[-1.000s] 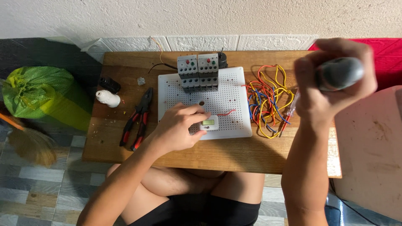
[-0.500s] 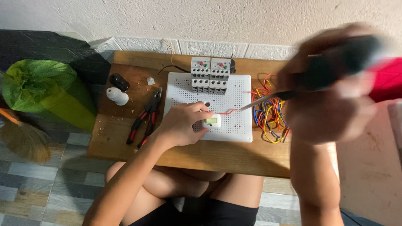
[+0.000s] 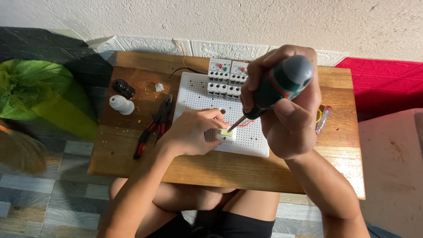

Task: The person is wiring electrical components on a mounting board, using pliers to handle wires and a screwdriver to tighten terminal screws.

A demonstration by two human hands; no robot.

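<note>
The head view looks down on a small wooden desk (image 3: 220, 167) set against a pale rough wall, with the person's bare knees under its near edge. The right hand (image 3: 286, 110) is raised over the middle of the desk, its fingers (image 3: 264, 66) wrapped tight around the dark green and grey handle of a screwdriver (image 3: 282, 83); the thin shaft slants down and to the left, and its tip meets a small white component with a greenish top (image 3: 226, 133). That component sits on a white perforated board (image 3: 194, 94) lying at the middle of the desk, near the board's front edge. The left hand (image 3: 189, 132) rests on the board just beside the component, its fingers (image 3: 216, 117) curled narrow and pinching the part at its left side (exactly how much of it they grip is hidden by the knuckles). At the board's far edge stand two grey and white relay blocks (image 3: 227, 77) with small red and green buttons, side by side. Left of the board, red-handled pliers (image 3: 152, 125) lie on the desk, and nearer the far left corner sit a white porcelain holder (image 3: 120, 105) and a black one (image 3: 123, 88). By the right edge lies a small clear pen-shaped tester (image 3: 323, 119). A green bag (image 3: 39, 97) sits on the floor beyond the desk's left edge.
</note>
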